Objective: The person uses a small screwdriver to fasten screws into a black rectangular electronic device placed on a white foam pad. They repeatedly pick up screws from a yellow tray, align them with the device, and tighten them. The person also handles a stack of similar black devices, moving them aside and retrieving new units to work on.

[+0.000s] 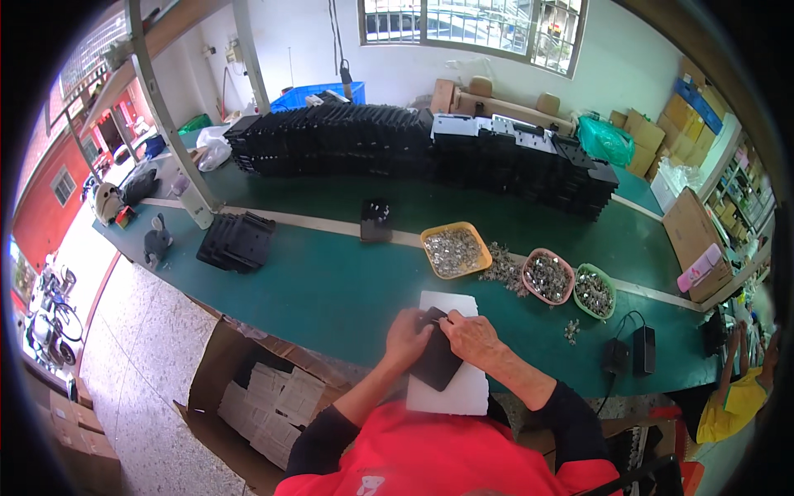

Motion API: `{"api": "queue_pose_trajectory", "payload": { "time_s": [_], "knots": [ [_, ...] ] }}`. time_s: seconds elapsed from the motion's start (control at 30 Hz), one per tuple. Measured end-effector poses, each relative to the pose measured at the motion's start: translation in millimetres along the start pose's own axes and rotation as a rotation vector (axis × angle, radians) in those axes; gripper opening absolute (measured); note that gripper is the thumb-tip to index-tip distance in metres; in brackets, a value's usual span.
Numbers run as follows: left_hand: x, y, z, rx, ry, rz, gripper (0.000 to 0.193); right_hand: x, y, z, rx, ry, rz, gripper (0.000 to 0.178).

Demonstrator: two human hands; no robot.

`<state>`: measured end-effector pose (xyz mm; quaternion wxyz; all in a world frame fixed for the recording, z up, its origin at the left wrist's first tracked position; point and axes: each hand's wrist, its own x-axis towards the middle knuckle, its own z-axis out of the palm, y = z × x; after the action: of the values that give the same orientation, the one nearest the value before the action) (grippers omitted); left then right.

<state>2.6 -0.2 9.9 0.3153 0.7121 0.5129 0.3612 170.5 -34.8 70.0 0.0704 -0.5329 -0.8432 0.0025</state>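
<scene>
A black flat plastic panel (pixel 436 364) lies tilted on a white foam block (pixel 469 393) at the table's near edge. My left hand (pixel 405 337) grips the panel's left edge, thumb on top. Over its upper right part, my right hand (pixel 471 337) is closed in a pinch on something small that I cannot make out. Beyond the block stands a yellow basket (pixel 428 241) of small metal pieces. To its right are a pink basket (pixel 571 285) and a green basket (pixel 610 307), also holding small metal parts.
Loose metal parts (pixel 503 271) lie between the baskets. Long rows of stacked black panels (pixel 339 140) fill the table's back. A smaller panel stack (pixel 236 241) sits left, a single panel (pixel 376 221) mid-table. Black box-shaped devices (pixel 643 349) with cables stand right. An open carton (pixel 207 372) is below left.
</scene>
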Motion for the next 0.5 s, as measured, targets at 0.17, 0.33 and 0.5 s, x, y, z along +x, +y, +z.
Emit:
{"api": "queue_pose_trajectory", "payload": {
  "time_s": [0.17,0.33,0.5],
  "knots": [
    [-4.5,-5.8,1.8,-0.006,-0.007,-0.025,0.032,-1.7,3.4,5.5,0.02,-0.006,-0.029,0.02],
    [-2.2,-7.9,8.7,-0.06,0.008,-0.002,0.03,3.6,12.5,11.4,-0.01,-0.047,-0.075,0.019],
    [2.4,-8.4,11.2,-0.025,0.016,-0.013,0.029,9.9,-6.5,-11.6,-0.06,-0.138,-0.055,0.017]
  ]
}}
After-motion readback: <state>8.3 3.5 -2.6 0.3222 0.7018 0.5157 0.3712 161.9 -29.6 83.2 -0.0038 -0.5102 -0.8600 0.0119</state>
